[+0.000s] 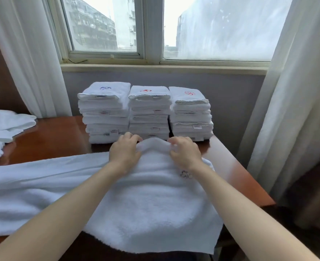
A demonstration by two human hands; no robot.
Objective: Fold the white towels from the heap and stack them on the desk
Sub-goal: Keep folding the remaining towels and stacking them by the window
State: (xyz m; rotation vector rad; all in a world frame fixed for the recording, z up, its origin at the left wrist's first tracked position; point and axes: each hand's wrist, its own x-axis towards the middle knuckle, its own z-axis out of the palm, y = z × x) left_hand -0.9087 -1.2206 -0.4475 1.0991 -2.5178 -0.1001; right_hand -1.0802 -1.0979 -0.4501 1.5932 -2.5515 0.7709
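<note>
While both forearms reach out over the wooden desk (57,136), the left hand (124,150) and the right hand (184,150) each pinch the far edge of a white towel (151,204), fingers curled into the cloth so that it humps up between them. That towel lies spread across the desk's near side (its front edge droops over the rim, and a small dark emblem shows by the right wrist), just in front of three stacks of folded towels (149,112) standing side by side under the window (151,29). Off to the left sits the loose heap (3,129), with curtains (25,53) at both sides.
</note>
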